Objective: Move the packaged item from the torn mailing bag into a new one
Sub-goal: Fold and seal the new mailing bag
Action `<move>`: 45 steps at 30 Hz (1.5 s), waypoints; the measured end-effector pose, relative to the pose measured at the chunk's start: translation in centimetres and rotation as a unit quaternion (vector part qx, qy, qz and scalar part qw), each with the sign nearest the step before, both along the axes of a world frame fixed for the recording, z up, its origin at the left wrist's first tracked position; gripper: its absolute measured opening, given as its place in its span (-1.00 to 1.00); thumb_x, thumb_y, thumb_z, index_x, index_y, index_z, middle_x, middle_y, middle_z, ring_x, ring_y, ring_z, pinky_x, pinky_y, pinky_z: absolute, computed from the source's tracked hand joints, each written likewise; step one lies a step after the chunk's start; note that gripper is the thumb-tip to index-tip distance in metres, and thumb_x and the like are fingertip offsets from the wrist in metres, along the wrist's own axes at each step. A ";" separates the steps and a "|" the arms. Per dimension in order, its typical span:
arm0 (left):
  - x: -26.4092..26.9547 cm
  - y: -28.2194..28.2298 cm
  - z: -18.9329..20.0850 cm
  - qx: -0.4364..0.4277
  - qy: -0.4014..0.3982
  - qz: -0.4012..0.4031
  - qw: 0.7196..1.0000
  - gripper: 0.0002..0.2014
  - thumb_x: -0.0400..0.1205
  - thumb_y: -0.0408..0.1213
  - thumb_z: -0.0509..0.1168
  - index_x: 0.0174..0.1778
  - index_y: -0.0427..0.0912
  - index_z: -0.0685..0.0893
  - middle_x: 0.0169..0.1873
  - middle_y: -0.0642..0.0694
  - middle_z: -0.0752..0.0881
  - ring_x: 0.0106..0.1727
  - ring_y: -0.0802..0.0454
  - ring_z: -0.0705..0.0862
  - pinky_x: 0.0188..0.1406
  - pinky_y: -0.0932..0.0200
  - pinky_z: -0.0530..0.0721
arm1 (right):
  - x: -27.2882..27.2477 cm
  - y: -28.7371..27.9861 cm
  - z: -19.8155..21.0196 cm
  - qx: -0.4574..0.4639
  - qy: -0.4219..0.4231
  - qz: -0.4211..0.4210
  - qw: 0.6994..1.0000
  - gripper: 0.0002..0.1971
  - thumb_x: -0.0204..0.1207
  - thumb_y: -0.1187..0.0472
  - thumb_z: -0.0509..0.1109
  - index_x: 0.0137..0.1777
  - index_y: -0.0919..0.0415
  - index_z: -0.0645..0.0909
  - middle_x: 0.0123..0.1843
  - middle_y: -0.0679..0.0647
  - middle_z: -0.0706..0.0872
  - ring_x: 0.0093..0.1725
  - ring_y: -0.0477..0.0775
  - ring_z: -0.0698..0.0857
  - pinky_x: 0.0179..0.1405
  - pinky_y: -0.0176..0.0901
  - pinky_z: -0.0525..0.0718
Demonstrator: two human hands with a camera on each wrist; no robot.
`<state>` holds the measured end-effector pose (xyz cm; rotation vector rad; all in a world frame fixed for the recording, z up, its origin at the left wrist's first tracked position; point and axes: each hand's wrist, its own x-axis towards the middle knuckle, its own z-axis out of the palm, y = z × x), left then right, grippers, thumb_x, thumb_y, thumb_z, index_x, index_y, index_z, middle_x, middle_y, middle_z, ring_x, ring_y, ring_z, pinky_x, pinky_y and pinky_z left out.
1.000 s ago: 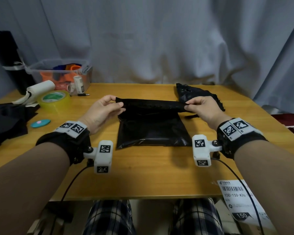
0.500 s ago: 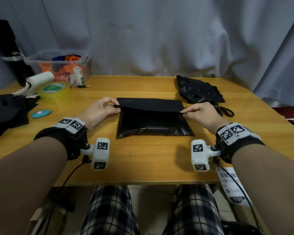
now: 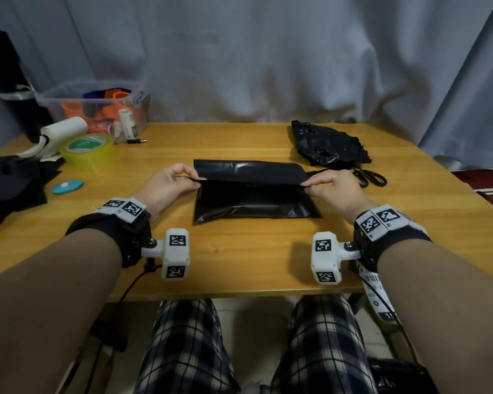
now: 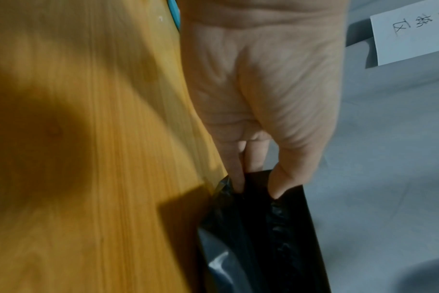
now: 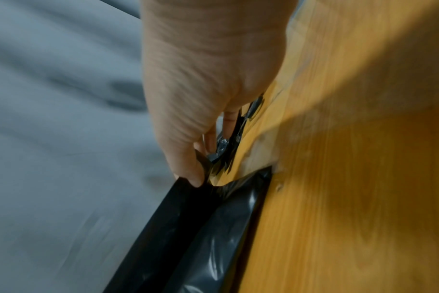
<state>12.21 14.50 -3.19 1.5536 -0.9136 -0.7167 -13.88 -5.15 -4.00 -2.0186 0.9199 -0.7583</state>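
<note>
Pinching the two ends of a folded flap, the left hand (image 3: 168,185) and right hand (image 3: 333,189) hold the new mailing bag (image 3: 254,206) flat on the wooden table (image 3: 239,260) in the head view. The bag is smooth, glossy black plastic, roughly rectangular, with the flap a straight dark band across its far edge. Whether the packaged item is inside cannot be told; the bag looks slightly filled. Behind the right hand lies the torn mailing bag (image 3: 329,145), a crumpled, wrinkled black heap, with black-handled scissors (image 3: 370,177) just beside it. To the left sit a roll of yellowish tape (image 3: 87,147), a clear plastic bin (image 3: 97,109) and a small teal disc (image 3: 67,186).

The left wrist view adds what the head view cannot: the left hand's thumb and fingertips (image 4: 238,178) curled onto the flap's corner, with the film puckered beneath them, the table's grain running alongside, and a white note with handwriting (image 4: 414,31) on the grey curtain.

The right wrist view shows the thumb (image 5: 188,168) pressed on the flap's matte edge, the shiny bag body (image 5: 213,247) below it, and the scissors and torn scraps past the fingers.

Compared with a second ago, the bag's top has gone from a raised roll held above the table to a flat fold lying over the bag, and both hands have dropped lower.
</note>
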 end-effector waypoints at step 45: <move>-6.5 -3.8 -1.7 0.382 -0.361 -0.106 0.844 -0.30 0.58 0.37 -0.18 0.58 0.29 -0.30 0.60 -0.03 -0.45 0.63 -0.12 -0.39 0.61 -0.27 -0.17 | 4.8 5.0 -1.4 0.022 0.398 0.052 0.916 -0.30 0.58 -0.38 -0.24 0.64 -0.16 -0.31 0.70 0.02 -0.31 0.69 0.12 -0.25 0.62 0.17 -0.28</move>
